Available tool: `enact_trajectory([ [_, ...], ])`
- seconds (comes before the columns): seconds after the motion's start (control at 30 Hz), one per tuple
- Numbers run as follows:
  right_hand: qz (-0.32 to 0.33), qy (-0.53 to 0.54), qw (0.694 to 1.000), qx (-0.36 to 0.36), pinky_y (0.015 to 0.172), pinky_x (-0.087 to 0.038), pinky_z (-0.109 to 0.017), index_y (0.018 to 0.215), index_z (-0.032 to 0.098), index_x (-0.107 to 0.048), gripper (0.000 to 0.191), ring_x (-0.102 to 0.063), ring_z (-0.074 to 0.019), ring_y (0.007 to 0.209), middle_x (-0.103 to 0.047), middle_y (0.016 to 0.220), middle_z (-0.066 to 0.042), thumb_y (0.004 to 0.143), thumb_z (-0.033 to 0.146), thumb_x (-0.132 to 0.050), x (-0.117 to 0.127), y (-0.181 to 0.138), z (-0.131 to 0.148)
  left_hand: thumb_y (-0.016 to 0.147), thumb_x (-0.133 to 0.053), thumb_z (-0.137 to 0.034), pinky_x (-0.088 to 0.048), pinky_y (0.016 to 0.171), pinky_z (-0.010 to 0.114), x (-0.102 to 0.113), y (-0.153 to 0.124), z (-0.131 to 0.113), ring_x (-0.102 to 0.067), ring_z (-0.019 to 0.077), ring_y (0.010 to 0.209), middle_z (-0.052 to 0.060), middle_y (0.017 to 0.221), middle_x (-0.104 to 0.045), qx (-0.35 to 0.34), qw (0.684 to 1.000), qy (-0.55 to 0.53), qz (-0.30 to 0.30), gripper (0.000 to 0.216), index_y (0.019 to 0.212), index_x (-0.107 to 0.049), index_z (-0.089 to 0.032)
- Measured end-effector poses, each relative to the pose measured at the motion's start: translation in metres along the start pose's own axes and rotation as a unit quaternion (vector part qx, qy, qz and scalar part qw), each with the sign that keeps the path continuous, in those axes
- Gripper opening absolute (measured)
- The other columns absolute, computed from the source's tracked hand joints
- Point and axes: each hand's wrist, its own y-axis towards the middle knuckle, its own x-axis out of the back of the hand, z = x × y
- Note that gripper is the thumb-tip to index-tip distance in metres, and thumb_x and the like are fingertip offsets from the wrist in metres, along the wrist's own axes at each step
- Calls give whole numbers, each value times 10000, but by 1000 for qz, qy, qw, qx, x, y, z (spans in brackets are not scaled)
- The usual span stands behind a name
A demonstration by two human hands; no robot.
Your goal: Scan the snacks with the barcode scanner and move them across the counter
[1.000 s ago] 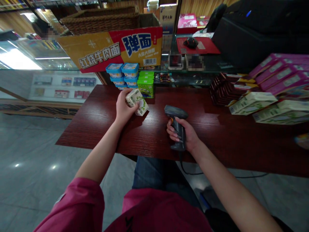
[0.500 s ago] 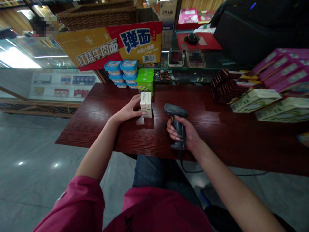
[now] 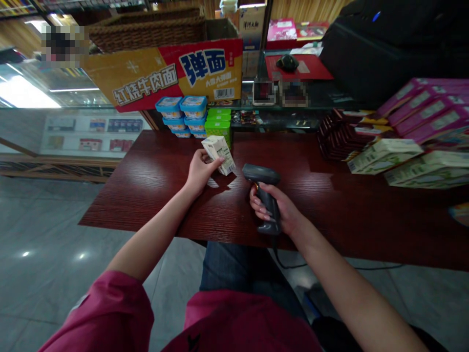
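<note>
Small box point(image 3: 221, 155) tilted, scanner point(image 3: 262, 174) gripped

Our left hand point(image 3: 200, 172) has its fingers closed on the small box, thumb across its near side, a little above or just on the surface point(image 3: 311, 210); we cannot tell which. Our right hand point(image 3: 285, 208) wraps its fingers around the scanner's handle, with the scanner's head near the small box but apart from it. We judge that a loose hold could let the small box slip, since it is tilted. Glare or a thumb over the print could spoil a reading. The cord point(image 3: 282, 264) drops past the near edge and could snag on our legs.

The surface is dark, reddish wood grain with a pale sheen. At its far side stand blue-lidded tubs point(image 3: 181, 115) beside green boxes point(image 3: 218, 128); to the right are cream boxes point(image 3: 384, 155) and purple boxes point(image 3: 421, 112). A noodle carton point(image 3: 146, 84) sits behind the tubs. Beyond are lit glass cabinets point(image 3: 91, 134) and a grey tiled floor point(image 3: 44, 274).
</note>
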Motion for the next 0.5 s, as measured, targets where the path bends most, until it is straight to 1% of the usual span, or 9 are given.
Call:
enact_trajectory([
  [0.17, -5, -10, 1000, 2, 349, -350, -124, 859, 154, -656, 279, -390, -49, 466, -555, 661, 51, 910, 410, -752, -2, 1, -1, 683, -907, -328, -631, 874, 375, -3, 2, 2, -768, 237, 991, 52, 1010, -786, 17, 1000, -5, -20, 468, 960, -545, -221],
  [0.27, -11, 3, 1000, 2, 353, -368, -128, 844, 154, -669, 289, -406, -53, 468, -572, 656, 49, 878, 419, -781, -2, 1, 0, 673, -914, -333, -632, 850, 360, -4, 2, 3, -769, 231, 975, 54, 1007, -790, 16, 999, -13, -27, 471, 955, -554, -220],
  [0.33, -17, 17, 1000, -1, 351, -375, -131, 842, 151, -685, 293, -419, -57, 467, -580, 651, 44, 851, 419, -804, -2, 1, 0, 662, -926, -377, -636, 854, 365, -3, 2, 2, -769, 237, 981, 66, 1021, -788, -2, 999, -16, -30, 505, 970, -562, -212],
  [0.4, -21, 29, 999, -1, 342, -374, -131, 848, 148, -703, 295, -423, -58, 461, -582, 647, 41, 823, 412, -831, -1, 0, 1, 658, -929, -403, -641, 867, 379, 3, 1, -1, -766, 241, 983, 67, 1028, -779, -30, 998, -14, -48, 530, 985, -558, -210],
  [0.5, -21, 32, 999, 3, 339, -385, -133, 858, 145, -727, 304, -419, -57, 456, -574, 648, 37, 805, 415, -855, -1, 0, 1, 649, -939, -393, -637, 898, 390, 20, 4, -4, -741, 243, 1030, 65, 1081, -742, -90, 988, 34, -124, 559, 1028, -568, -214],
])
